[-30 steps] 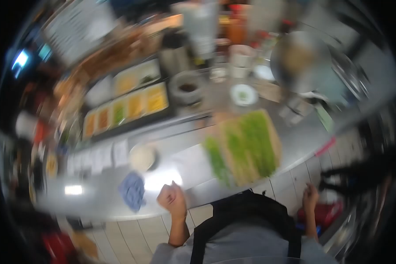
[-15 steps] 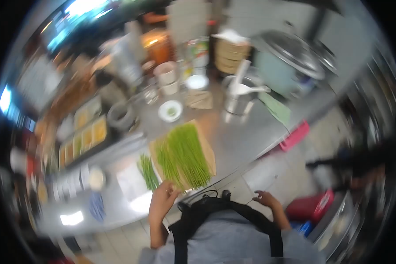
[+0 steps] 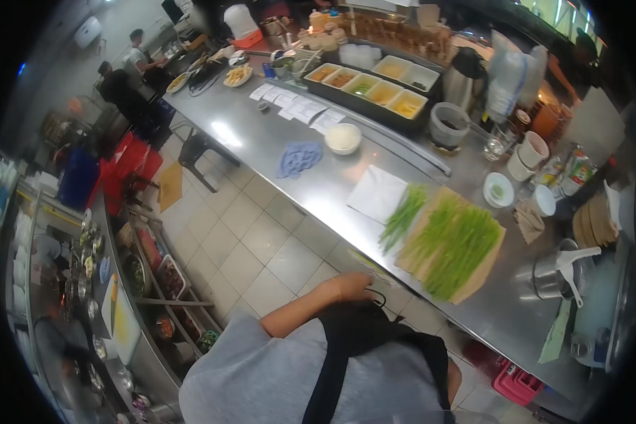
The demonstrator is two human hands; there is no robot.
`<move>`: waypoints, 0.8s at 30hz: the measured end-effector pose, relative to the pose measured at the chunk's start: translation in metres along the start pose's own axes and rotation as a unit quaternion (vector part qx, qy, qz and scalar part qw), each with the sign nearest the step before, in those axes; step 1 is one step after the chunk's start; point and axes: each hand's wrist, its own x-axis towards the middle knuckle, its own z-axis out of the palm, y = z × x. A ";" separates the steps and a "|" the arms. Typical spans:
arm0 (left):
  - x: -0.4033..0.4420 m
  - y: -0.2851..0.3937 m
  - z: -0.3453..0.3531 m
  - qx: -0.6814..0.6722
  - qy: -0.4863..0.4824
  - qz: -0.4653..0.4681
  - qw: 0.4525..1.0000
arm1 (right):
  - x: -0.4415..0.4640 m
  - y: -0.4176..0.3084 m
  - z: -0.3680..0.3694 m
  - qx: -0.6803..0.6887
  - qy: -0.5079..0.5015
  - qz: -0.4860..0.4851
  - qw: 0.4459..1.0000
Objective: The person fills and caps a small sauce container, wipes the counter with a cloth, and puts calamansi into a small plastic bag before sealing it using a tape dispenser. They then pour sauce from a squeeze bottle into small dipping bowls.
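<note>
My left hand point(image 3: 353, 286) is in front of my waist, beside the black apron point(image 3: 381, 336), short of the table's front edge. Its fingers look bent and are partly turned from view, so whether it is open or closed is unclear. My right hand is hidden; only a bit of that arm shows beside my body. Nearest to the left hand on the steel table are long thin green stalks point(image 3: 452, 244), laid side by side on a brown sheet point(image 3: 484, 272). A smaller bunch of green stalks point(image 3: 404, 218) lies to their left, by a white sheet point(image 3: 377, 194).
A blue cloth point(image 3: 299, 160) and a bowl of white food point(image 3: 343, 138) stand further left on the steel table point(image 3: 311, 187). Behind are food trays point(image 3: 364, 88). A steel pot point(image 3: 551, 279) with white utensils stands right. Two people work at the far left. A pink basket point(image 3: 517, 381) is below the table.
My view has swung left, bringing the far kitchen and left counter into sight. My left hand has drawn away from the stalks to my waist. My right hand has gone out of sight.
</note>
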 end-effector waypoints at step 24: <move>-0.313 -0.337 -0.043 -0.234 0.310 -0.466 0.795 | 0.242 -0.668 0.187 -0.082 -0.122 -0.463 0.874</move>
